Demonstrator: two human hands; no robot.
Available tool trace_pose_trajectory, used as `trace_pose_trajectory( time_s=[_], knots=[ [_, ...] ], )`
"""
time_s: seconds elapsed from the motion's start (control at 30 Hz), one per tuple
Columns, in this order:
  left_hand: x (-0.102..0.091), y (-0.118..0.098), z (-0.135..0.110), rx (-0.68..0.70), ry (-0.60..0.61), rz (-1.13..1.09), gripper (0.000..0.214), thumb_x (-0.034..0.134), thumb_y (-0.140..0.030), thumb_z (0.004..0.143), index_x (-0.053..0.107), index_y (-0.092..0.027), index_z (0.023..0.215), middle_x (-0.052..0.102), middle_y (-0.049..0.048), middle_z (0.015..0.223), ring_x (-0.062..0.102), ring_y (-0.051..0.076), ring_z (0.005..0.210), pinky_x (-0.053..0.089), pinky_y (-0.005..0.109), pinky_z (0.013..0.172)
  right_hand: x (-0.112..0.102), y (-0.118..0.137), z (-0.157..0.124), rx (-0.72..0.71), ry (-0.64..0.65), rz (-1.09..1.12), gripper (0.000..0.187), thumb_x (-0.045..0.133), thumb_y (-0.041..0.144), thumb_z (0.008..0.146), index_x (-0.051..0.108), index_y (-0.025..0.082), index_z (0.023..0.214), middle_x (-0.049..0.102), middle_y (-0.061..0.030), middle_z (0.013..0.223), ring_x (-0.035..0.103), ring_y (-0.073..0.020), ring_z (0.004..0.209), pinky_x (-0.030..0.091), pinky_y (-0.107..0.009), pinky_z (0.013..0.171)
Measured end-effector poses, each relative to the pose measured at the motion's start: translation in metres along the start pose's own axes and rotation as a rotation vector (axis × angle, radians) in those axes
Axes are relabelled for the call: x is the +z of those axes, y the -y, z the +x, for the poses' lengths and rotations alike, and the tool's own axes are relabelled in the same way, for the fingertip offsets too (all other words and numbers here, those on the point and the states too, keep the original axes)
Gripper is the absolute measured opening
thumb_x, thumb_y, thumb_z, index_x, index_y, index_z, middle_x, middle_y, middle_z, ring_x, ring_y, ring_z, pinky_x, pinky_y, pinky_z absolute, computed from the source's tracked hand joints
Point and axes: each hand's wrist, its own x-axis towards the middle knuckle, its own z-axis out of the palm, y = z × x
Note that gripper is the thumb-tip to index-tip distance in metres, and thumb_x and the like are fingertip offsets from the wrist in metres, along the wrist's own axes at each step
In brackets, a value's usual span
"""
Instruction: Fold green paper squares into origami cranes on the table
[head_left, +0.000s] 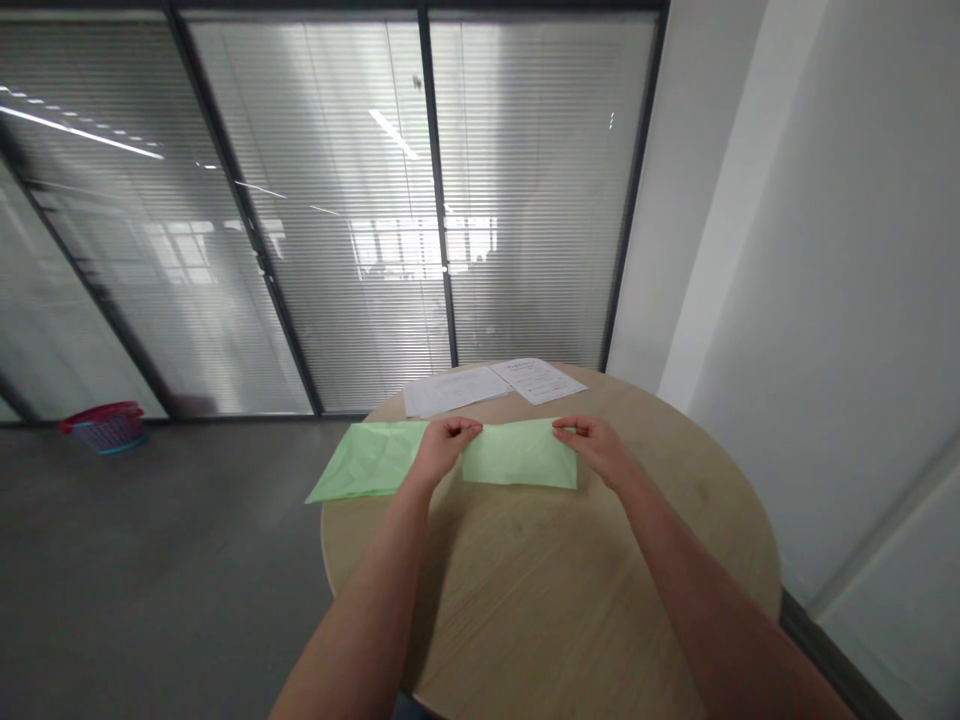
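A light green sheet (pixel 517 455) lies stretched across the far half of a round wooden table (pixel 540 590), its left end hanging over the table's edge. My left hand (pixel 444 446) rests on the sheet near its middle, fingers curled and pinching its far edge. My right hand (pixel 596 448) pinches the far edge near the sheet's right end. The stretch of the sheet between my hands looks folded flat.
Two white printed papers (pixel 491 385) lie at the table's far edge, just beyond the green sheet. A red and blue basket (pixel 107 426) stands on the grey floor at the left, by the glass wall with blinds. A white wall runs along the right.
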Motion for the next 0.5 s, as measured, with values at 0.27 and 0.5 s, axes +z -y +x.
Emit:
trace_pose_trajectory(
  time_s=[0.27,0.5],
  knots=[
    [0.0018,-0.0047,-0.0017,0.011,-0.072,-0.018,0.038,0.075,-0.047,0.068,0.077,-0.016,0.089,0.067,0.0032,0.069,0.054,0.015,0.061,0.039,0.026,0.058,-0.0019,0.0033,-0.0008,-0.037,-0.008,-0.088,0.044,0.068,0.055,0.073,0.074,0.018,0.099,0.045,0.0033,0.055,0.034,-0.0104,0.052,0.025,-0.024,0.052],
    [0.0086,-0.0096,-0.0032,-0.062,-0.189,-0.206,0.04,0.076,-0.043,0.067,0.074,-0.013,0.093,0.067,0.0034,0.072,0.053,0.012,0.06,0.038,0.024,0.055,0.0031,0.0054,-0.0008,-0.083,-0.04,-0.029,0.043,0.067,0.054,0.074,0.073,0.018,0.097,0.044,0.0035,0.055,0.036,-0.0107,0.052,0.027,-0.025,0.052]
  ],
)
